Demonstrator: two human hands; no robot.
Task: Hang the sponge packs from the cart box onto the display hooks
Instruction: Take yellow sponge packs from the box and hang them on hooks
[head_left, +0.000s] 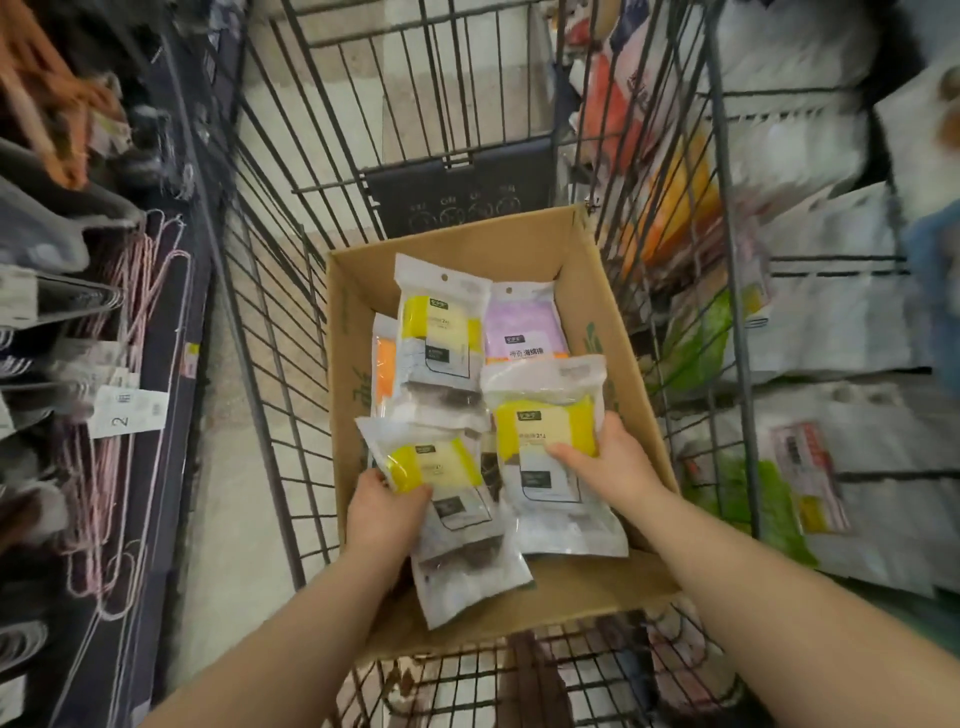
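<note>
Two sponge packs are being lifted out of the cardboard box (613, 332) that sits in the wire cart (270, 270). The left hand (387, 512) is closed around the near-left sponge pack (447, 499), thumb on its face beside the yellow sponge and fingers tucked behind it; the right hand (608, 460) pinches the right sponge pack (550, 447) at its right edge, thumb pressed onto the front and fingers wrapped round the back. More packs are left in the far half of the box: a yellow one (441, 332) lying on top, a purple one (524, 325) just to its right, and an orange one (384, 364) partly buried at the left. The step would be done best if each pack were raised straight up and clear of the box wall, so that the loose stack beneath is not dragged out with it. The grip should be kept low on the sponge, where the pack is stiff, and the punched hole at the far end left free for a hook. Both packs already point hole-end away from the person, so little turning should be needed. The display hooks themselves cannot be made out with certainty; the blurred racks to the right (831, 312) seem the likeliest place. One pack is better hung at a time, the other being held aside.
</note>
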